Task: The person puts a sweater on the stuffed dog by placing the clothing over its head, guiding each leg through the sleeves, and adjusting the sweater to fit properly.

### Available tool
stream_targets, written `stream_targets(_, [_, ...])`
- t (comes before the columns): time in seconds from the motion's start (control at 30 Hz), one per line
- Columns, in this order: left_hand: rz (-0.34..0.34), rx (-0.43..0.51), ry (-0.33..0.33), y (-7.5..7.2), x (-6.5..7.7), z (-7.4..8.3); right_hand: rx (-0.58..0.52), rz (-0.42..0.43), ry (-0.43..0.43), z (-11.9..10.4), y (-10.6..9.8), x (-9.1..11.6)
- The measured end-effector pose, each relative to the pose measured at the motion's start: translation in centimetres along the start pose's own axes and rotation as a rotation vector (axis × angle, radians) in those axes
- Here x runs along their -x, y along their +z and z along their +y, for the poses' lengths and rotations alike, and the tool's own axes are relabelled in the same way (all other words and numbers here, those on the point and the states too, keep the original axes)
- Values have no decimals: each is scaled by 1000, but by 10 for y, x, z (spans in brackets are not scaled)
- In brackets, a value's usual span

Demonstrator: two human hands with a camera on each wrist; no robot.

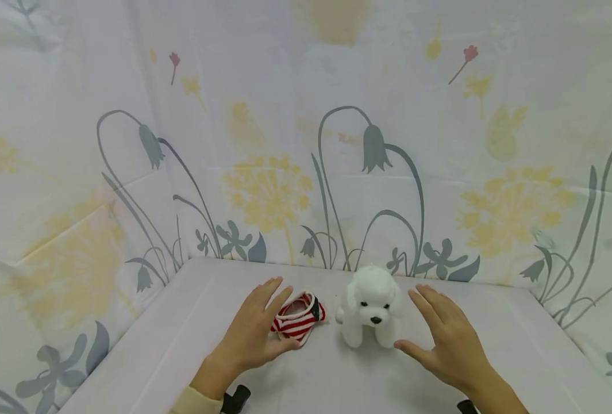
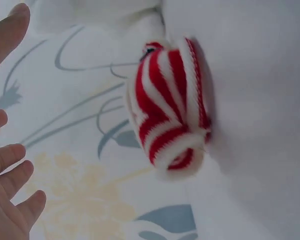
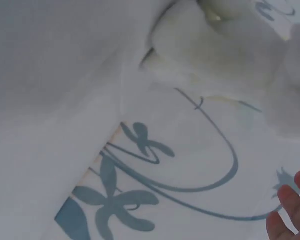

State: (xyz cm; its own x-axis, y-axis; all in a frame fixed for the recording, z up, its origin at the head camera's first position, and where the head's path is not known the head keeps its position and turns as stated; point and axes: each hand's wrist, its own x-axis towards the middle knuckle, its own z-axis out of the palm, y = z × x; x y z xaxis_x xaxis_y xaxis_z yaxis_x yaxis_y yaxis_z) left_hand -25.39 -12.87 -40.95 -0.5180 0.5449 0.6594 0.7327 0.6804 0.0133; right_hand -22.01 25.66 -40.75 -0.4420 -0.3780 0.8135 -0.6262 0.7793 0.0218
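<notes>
A white plush dog [image 1: 372,307] with dark eyes and nose stands on the white table, facing the head camera. To its left lies a small red-and-white striped knitted garment [image 1: 297,325], probably for the toy, with a dark patch on one edge. My left hand [image 1: 251,330] hovers beside the garment, fingers spread, its thumb overlapping it in the head view. In the left wrist view the striped garment [image 2: 167,107] sits apart from the fingers. My right hand [image 1: 450,339] is held to the right of the dog, fingers extended and holding nothing. The right wrist view shows the dog's body [image 3: 220,50] close up.
A white cloth backdrop [image 1: 274,103] with grey bellflowers and yellow blooms rises behind the white table [image 1: 181,328] and along its sides. Dark wrist straps [image 1: 235,398] show at the wrists.
</notes>
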Motion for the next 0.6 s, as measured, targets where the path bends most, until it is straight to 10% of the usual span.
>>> stream_targets(0.6, [-11, 70, -39, 0, -4, 13, -127, -3, -109, -56, 41, -52])
